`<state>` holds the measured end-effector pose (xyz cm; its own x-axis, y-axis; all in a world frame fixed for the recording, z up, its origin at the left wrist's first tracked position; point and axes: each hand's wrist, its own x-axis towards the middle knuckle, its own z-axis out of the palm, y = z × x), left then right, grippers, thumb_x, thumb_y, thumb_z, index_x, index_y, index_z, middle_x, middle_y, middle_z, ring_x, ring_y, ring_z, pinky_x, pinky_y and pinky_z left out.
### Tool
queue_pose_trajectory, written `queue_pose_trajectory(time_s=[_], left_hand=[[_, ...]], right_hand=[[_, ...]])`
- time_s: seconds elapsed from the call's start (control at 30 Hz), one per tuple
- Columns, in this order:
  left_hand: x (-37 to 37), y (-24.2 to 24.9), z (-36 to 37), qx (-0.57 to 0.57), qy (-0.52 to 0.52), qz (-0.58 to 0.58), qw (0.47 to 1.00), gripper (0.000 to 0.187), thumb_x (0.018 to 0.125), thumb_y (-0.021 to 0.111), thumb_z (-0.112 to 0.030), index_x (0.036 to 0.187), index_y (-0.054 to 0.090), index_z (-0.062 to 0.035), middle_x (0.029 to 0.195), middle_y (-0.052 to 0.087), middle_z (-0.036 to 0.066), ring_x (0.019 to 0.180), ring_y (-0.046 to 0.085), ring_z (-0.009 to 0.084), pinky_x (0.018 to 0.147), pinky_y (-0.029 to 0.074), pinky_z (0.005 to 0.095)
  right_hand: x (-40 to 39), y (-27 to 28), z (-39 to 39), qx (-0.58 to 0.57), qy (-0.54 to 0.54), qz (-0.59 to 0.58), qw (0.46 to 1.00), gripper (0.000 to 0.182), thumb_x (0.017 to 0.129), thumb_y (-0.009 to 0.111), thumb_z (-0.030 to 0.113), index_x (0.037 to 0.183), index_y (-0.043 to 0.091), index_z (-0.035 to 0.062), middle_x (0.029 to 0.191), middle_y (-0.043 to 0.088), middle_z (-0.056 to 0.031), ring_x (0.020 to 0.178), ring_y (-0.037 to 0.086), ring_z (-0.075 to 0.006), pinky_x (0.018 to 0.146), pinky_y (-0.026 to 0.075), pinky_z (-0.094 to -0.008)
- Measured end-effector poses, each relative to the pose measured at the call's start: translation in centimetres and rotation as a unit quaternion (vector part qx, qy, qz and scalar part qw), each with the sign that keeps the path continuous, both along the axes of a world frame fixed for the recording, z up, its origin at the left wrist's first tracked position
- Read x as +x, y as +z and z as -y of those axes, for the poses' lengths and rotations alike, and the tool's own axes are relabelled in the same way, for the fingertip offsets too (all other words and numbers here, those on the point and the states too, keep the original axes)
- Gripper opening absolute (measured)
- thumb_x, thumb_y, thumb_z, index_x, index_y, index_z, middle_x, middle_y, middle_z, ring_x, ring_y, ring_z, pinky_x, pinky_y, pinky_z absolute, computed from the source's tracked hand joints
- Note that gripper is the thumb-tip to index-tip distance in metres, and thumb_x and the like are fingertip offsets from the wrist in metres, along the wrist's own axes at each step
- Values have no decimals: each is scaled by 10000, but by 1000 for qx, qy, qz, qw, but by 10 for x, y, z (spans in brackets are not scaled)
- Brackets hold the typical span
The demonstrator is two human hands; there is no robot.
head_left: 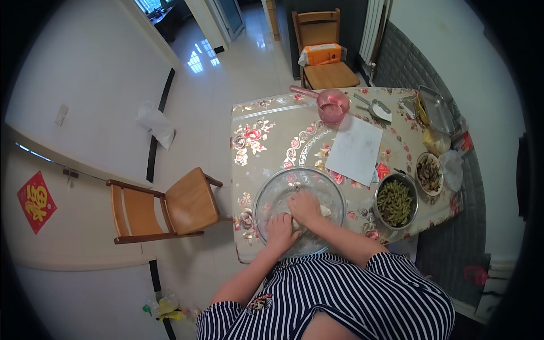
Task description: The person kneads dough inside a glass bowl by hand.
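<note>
A large clear glass bowl [264,190] stands at the near edge of the table, with a pale lump of dough [325,211] inside it. My right hand [305,207] presses down on the dough, slightly blurred, its fingers curled over it. Against the dough's left side rests my left hand [280,231], fingers bent around it. Most of the dough is hidden beneath both hands.
Right of the bowl are a metal bowl of green pods [395,199] and a dish of brown food [429,174]. Beyond lie white paper [355,148], a pink ladle-like pot [333,106] and a scoop with white powder [379,111]. A wooden chair [190,204] stands left.
</note>
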<state>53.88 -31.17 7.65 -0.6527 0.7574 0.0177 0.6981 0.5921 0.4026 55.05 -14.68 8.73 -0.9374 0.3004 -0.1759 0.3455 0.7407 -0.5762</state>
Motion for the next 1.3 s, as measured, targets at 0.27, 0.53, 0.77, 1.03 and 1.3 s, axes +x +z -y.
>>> queue_pose_trajectory(time_s=[0.27, 0.53, 0.77, 1.03, 1.3], left_hand=[[-6, -38, 15, -29, -6, -13, 999, 415, 852, 727, -260, 1148, 582, -8, 1127, 631, 210, 1056, 619, 396, 897, 501, 498], [-36, -64, 8, -136, -42, 73, 987, 504, 832, 646, -166, 1298, 585, 16, 1115, 611, 160, 1047, 565, 338, 1088, 423, 465], [-54, -55, -13, -182, -101, -16, 978, 496, 858, 617, -204, 1297, 570, 23, 1072, 615, 160, 1012, 576, 354, 1100, 396, 560], [-61, -46, -29, -121, 54, 68, 989, 445, 852, 750, -256, 1187, 587, -12, 1032, 664, 172, 1002, 667, 380, 954, 527, 518], [-40, -46, -21, -67, 84, 67, 992, 420, 879, 752, -278, 1137, 570, -2, 1093, 673, 217, 1051, 648, 417, 873, 546, 504]], right_hand=[[48, -30, 59, 85, -57, -91, 991, 269, 973, 551, 274, 878, 722, 89, 910, 708, -93, 979, 637, -277, 931, 428, -455], [9, -52, 52, 90, -130, -189, 969, 218, 956, 577, 275, 875, 728, 139, 880, 694, -50, 930, 626, -257, 979, 424, -437], [-14, -70, 18, 127, -5, -135, 983, 223, 921, 600, 278, 777, 684, 129, 808, 661, -84, 852, 616, -305, 900, 448, -481], [-54, -65, 0, 77, 30, 9, 997, 385, 955, 515, 343, 755, 745, 108, 894, 754, -138, 878, 698, -292, 849, 452, -486], [-46, -64, -11, -58, 27, 60, 996, 420, 961, 480, 382, 980, 756, 65, 1024, 751, -201, 982, 709, -381, 916, 507, -510]])
